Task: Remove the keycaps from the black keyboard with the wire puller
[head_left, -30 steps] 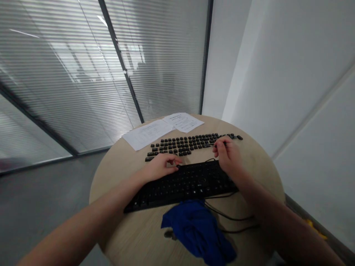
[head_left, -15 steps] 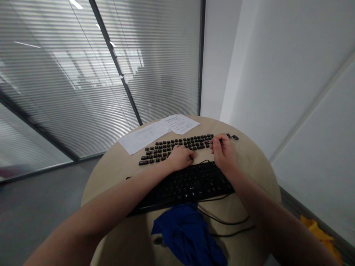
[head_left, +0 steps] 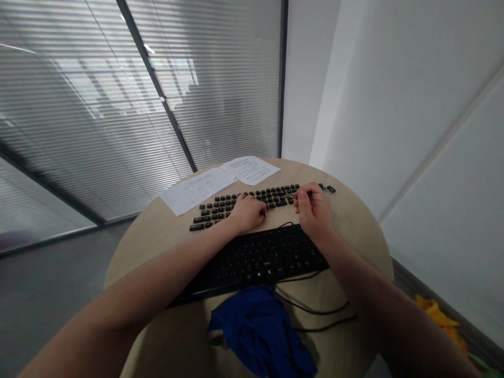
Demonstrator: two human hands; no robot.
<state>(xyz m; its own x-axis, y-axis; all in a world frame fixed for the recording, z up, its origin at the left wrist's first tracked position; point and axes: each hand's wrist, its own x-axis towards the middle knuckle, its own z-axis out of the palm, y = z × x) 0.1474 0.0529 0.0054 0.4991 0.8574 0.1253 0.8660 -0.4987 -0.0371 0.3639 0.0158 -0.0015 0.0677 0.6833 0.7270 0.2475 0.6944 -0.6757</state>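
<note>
In the head view, your right hand (head_left: 314, 211) pinched a slim tool (head_left: 290, 197) pointing toward loose keycaps (head_left: 282, 203). Your left hand (head_left: 248, 213) had curled fingers, their grip impossible to tell; the keyboard (head_left: 271, 254) lay just nearer you than both hands' fingers.

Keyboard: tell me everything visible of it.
The keyboard is long and black, plastic-looking, with rows of dark keys, some with pale marks, and a glossy front edge. It lies keys-up on the table, right end angled slightly away. The left forearm crosses over its left part; the right forearm partly hides its right end; contact unclear. A blue cloth lies at its front edge, perhaps touching.
</note>
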